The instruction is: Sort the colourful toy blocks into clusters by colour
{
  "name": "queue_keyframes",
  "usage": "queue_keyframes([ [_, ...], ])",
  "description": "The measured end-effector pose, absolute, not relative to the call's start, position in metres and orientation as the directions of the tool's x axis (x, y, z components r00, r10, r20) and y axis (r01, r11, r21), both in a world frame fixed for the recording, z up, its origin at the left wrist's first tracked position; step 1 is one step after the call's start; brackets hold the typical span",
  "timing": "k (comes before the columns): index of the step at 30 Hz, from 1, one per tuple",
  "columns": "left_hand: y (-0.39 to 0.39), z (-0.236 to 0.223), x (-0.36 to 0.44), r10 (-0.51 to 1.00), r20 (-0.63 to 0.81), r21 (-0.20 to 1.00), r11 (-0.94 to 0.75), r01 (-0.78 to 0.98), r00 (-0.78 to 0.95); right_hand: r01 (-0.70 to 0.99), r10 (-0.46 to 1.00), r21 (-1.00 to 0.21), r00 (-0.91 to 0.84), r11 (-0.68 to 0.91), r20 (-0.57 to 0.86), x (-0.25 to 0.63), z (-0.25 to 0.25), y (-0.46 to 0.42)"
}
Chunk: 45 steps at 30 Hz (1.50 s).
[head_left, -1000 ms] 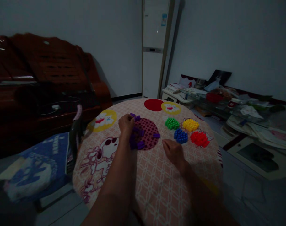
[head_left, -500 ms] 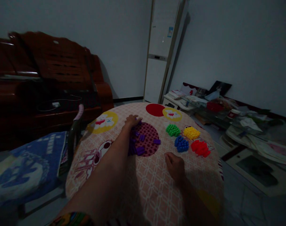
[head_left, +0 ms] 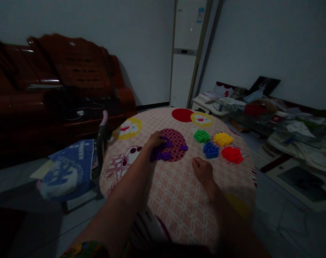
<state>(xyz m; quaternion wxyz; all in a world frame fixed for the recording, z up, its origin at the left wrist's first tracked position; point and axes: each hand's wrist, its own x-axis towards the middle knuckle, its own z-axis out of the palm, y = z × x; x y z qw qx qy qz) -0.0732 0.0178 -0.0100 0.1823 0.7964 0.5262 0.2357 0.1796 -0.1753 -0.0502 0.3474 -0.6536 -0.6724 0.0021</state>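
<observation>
My left hand is over a loose heap of small purple plastic pieces on the dark red checked circle of the tablecloth. Its fingers curl down, and a bit of purple shows between the thumb and a fingertip. One purple piece lies apart, to the right of the heap. My right hand rests on the cloth as a closed fist; whatever may be inside is hidden. Beyond it sit sorted clusters of small pieces: green, yellow, blue and red.
The round table wears a patterned tablecloth. To its left stands a chair with a blue cloth, with a wooden sofa behind. A cluttered glass-topped cabinet runs along the right wall, and a tall white unit stands at the back.
My left hand has drawn back slightly, and its spread fingers have curled down onto the purple pieces. My right fist stays beside the blue cluster. The camera view has shifted.
</observation>
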Motion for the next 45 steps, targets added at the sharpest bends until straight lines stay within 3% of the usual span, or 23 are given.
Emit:
queue_keyframes([
  [5,-0.018,-0.010,-0.057,0.895,0.151,0.524,-0.432,0.734,0.419,0.887,0.876,-0.440,0.094,0.142,0.474,0.178,-0.048,-0.175],
  [12,-0.054,-0.010,-0.036,0.842,0.192,0.622,-0.501,0.601,0.503,0.884,0.869,-0.433,0.064,0.179,0.490,0.175,-0.043,-0.182],
  [15,-0.058,-0.011,-0.034,0.797,0.201,0.694,-0.526,0.491,0.570,0.864,0.844,-0.391,-0.070,0.318,0.531,0.155,-0.039,-0.187],
  [18,-0.057,-0.012,-0.037,0.799,0.207,0.767,-0.491,0.414,0.564,0.840,0.792,-0.274,-0.260,0.468,0.553,0.126,-0.038,-0.188],
  [22,-0.055,-0.014,-0.045,0.842,0.218,0.816,-0.435,0.382,0.493,0.849,0.782,-0.165,-0.363,0.501,0.506,0.100,-0.041,-0.185],
  [33,-0.047,-0.014,-0.065,0.953,0.230,0.904,-0.285,0.319,0.199,0.737,0.737,-0.226,-0.496,0.637,0.459,0.114,-0.039,-0.196],
  [41,-0.040,-0.016,-0.094,0.993,0.112,0.990,-0.108,0.092,-0.046,0.805,0.778,-0.245,-0.366,0.540,0.511,0.118,-0.037,-0.196],
  [45,-0.037,-0.022,-0.113,0.990,0.070,0.982,-0.047,0.181,-0.121,0.828,0.793,-0.288,-0.271,0.481,0.545,0.133,-0.037,-0.198],
])
